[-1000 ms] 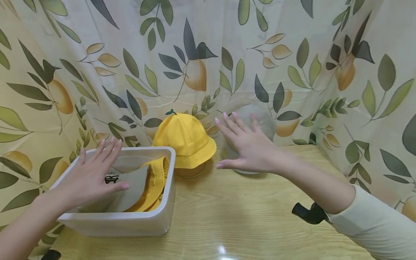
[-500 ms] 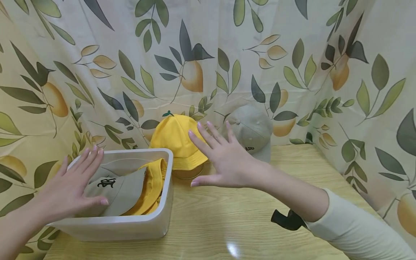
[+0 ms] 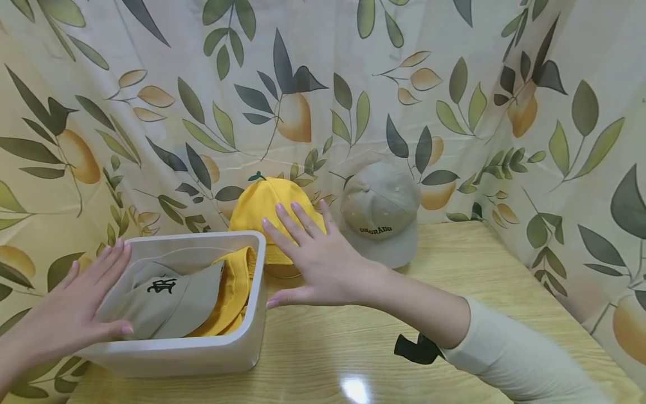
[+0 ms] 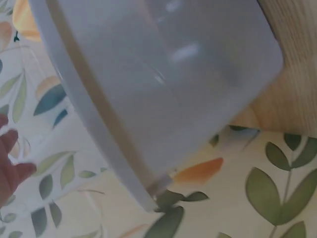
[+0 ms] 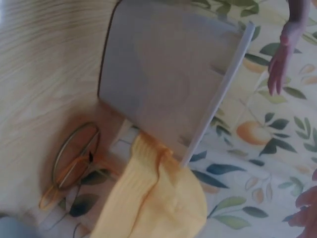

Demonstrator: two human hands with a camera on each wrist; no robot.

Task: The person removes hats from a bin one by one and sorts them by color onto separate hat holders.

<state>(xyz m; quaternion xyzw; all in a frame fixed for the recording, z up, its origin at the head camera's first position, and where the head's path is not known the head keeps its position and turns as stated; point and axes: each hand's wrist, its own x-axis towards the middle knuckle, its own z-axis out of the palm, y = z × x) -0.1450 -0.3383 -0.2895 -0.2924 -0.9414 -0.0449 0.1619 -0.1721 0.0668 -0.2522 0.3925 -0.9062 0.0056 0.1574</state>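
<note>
My left hand [image 3: 75, 308] is spread over the left side of a white plastic bin [image 3: 257, 303], fingers straight and holding nothing. Inside the bin lie a grey cap [image 3: 197, 300] with black lettering and a yellow hat [image 3: 237, 289]. My right hand [image 3: 325, 264] hovers with fingers spread, in front of a yellow bucket hat [image 3: 262, 205] with a green sprout on top. It partly hides that hat; I cannot tell any contact. To its right a grey cap [image 3: 381, 205] with COLORADO lettering stands upright. In the right wrist view, a wire ring stand [image 5: 74, 153] shows beneath the yellow hat.
The wooden table [image 3: 454, 292] extends to the right and front of the bin. A leaf-and-fruit patterned curtain [image 3: 303, 67] hangs behind and along both sides. A black device [image 3: 416, 349] is strapped on the right forearm by a cream sleeve [image 3: 504, 348].
Both hands have moved left and a little down, staying spread. The right hand has passed from before the grey cap to before the yellow bucket hat. The hats have stayed in place.
</note>
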